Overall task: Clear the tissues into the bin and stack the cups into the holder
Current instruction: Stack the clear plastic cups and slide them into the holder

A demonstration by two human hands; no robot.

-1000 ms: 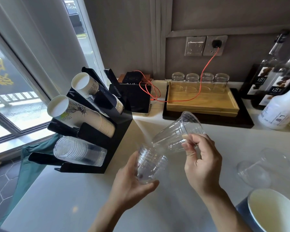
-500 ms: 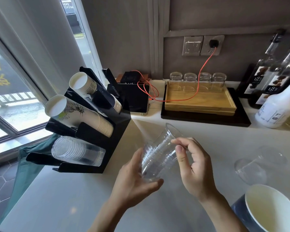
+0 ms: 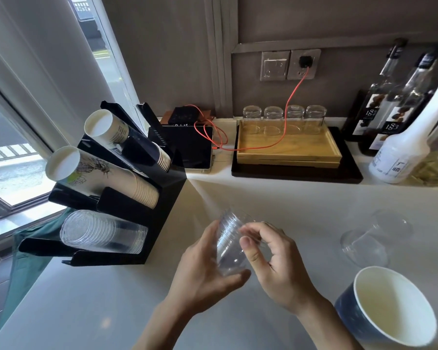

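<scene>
Nested clear cups (image 3: 232, 245) gripped by L hand (image 3: 202, 269) & R hand (image 3: 276, 269); 2 loose cups (image 3: 369, 238) nearby

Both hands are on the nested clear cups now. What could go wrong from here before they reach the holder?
1. The nested clear cups are thin; the left hand and right hand might crush them.
2. The holder bottom slot already carries a clear stack, so insertion could jam.
3. Two loose clear cups lie tipped and may roll.
</scene>
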